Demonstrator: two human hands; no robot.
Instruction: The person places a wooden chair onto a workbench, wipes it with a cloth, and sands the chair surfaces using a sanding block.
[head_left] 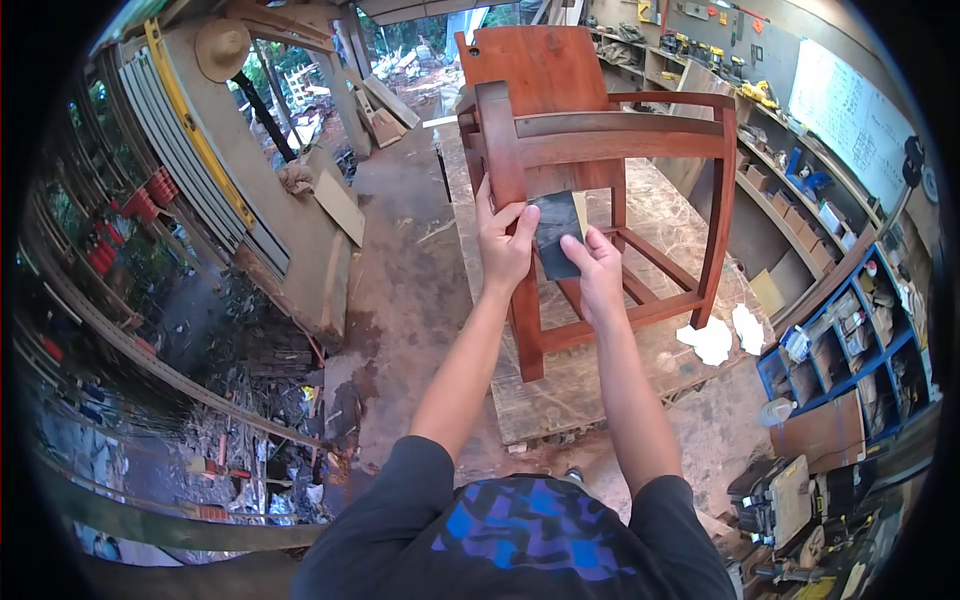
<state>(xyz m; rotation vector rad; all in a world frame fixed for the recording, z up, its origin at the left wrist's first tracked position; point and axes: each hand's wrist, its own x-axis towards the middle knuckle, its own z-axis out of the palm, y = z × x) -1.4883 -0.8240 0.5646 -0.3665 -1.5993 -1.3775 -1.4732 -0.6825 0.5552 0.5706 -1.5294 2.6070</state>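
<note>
A reddish-brown wooden chair (570,150) stands upright on a worn worktable (560,400). My left hand (505,240) is wrapped round the chair's near left post, its thumb close to the edge of a dark sheet. That sheet of sandpaper (556,225), dark with a tan backing showing at its right side, is pinched in my right hand (597,268), thumb on top. It lies just right of the post, below the curved rail; whether it touches the wood I cannot tell.
White crumpled cloths (708,342) lie by the chair's right leg. Shelves (780,210) with tools line the right wall, above a blue compartment rack (850,350). A straw hat (222,50) and a yellow level (190,120) are at the left. Black cases (785,510) sit at lower right.
</note>
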